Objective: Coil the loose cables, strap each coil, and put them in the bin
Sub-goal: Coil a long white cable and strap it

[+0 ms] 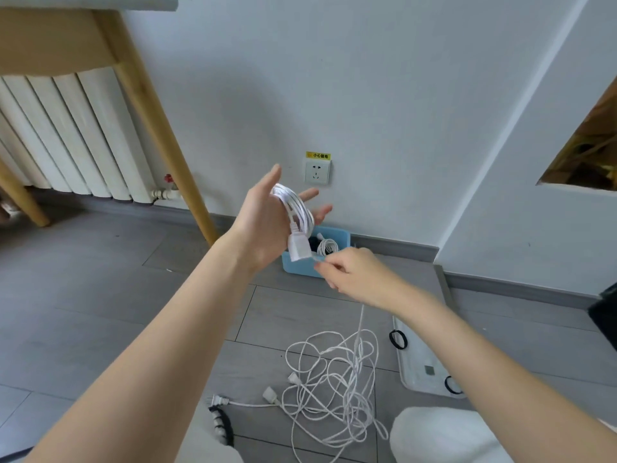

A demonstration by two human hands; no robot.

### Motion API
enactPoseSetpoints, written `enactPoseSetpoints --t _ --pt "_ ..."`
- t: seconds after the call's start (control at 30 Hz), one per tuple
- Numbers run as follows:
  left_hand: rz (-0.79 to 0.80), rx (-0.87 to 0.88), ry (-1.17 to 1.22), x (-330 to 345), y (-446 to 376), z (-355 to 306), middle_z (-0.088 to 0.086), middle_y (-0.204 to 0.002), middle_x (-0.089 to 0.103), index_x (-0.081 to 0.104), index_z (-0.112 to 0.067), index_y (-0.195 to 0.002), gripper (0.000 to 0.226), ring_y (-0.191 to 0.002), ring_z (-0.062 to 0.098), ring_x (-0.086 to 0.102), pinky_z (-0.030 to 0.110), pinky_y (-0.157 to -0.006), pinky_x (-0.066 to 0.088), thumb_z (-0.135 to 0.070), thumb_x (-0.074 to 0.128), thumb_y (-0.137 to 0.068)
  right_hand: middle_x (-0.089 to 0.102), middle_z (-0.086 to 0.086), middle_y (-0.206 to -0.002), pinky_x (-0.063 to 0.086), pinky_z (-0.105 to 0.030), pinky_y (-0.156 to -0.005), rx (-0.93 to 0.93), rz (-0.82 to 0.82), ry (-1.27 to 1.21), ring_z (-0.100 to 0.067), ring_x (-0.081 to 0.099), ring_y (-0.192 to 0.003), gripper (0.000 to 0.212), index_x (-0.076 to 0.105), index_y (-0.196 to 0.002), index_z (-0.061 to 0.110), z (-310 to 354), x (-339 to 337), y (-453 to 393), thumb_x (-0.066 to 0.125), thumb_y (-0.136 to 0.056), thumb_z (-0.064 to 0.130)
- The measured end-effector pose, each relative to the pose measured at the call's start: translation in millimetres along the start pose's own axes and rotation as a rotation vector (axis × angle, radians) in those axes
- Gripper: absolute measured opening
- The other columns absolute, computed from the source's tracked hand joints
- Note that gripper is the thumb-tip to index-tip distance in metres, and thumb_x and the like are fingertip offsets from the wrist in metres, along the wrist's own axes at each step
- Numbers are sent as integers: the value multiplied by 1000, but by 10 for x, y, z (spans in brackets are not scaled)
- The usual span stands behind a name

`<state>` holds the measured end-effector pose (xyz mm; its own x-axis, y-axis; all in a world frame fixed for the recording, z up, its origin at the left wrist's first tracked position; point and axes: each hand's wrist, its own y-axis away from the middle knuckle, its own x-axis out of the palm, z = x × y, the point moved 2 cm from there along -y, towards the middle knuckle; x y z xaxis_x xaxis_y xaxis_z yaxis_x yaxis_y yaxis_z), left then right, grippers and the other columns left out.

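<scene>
one coil sits in the bin, left hand open with loops wound round it, right hand pinching cable, much tangled on the floor

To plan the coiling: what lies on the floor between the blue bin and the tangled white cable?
Head view: bare grey floor between the blue bin and the tangled white cable.
</scene>
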<state>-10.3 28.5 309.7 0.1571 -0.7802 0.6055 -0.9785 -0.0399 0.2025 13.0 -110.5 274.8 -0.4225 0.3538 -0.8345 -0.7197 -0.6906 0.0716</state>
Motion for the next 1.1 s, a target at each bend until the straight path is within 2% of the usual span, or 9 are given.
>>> enactPoseSetpoints --t 0.13,0.27,0.37,0.47,0.53,0.63,0.8,0.97,1.1 --pt "27 -172 -463 27 -2 123 9 -135 52 30 -7 -145 84 -111 29 58 37 -94 42 -68 27 -88 40 1 -48 35 -30 -54 -53 -150 149 -19 38 -53 36 41 -49 16 -8 -186 3 58 -80 22" --pt "226 -350 -895 150 116 233 8 -90 70 58 -8 -105 72 -85 20 66 29 -87 46 -69 23 -89 54 -4 -61 44 -35 -62 -68 -219 268 -27 51 -66 22 49 -54 16 88 -269 37 61 -72 20" --pt "298 -400 -1074 76 154 223 9 -63 58 57 -1 -106 72 -54 9 57 27 -75 48 -68 47 -81 51 -1 -67 39 -31 -63 -43 -321 278 -25 51 -73 25 44 -56 19 32 -372 9 60 -76 16" --pt "393 -301 -987 32 199 172 5 -49 32 54 15 -105 57 -37 4 43 20 -66 49 -38 54 -85 49 7 -60 39 -30 -62 36 -390 174 -20 48 -64 34 41 -55 23 -100 -478 -35 66 -77 23" --pt "384 -232 -892 15 198 130 -1 -36 26 56 5 -79 33 -34 3 39 21 -68 45 -25 51 -91 60 1 -59 44 -24 -54 114 -145 116 -15 52 -51 29 48 -59 23 -171 -297 -69 60 -86 24" --pt "355 -177 -715 3 183 99 -10 -31 24 47 -14 -45 51 -33 4 27 17 -65 47 -22 44 -95 62 -6 -55 48 -20 -45 261 216 -144 -10 56 -38 33 58 -65 10 -219 49 -60 48 -96 14" --pt "375 -98 -400 71 192 -60 -14 -36 26 45 -12 -74 22 -29 0 23 16 -57 48 -27 42 -90 61 -1 -60 47 -21 -51 -204 -769 -499 -11 58 -49 30 61 -71 9 79 -662 -65 44 -96 12" --pt "272 -161 -513 23 145 96 -13 -39 24 41 -16 -69 31 -32 2 21 17 -59 50 -28 39 -98 66 -15 -68 54 -45 -78 181 -150 -298 -16 63 -57 32 62 -73 2 -146 -26 -159 43 -97 9" --pt "206 -64 -391 -10 171 -78 -14 -38 23 39 -17 -71 30 -30 1 21 16 -59 50 -29 39 -99 66 -8 -68 57 -32 -68 -74 -539 -580 -23 65 -64 29 63 -75 11 73 -406 -212 44 -98 13"
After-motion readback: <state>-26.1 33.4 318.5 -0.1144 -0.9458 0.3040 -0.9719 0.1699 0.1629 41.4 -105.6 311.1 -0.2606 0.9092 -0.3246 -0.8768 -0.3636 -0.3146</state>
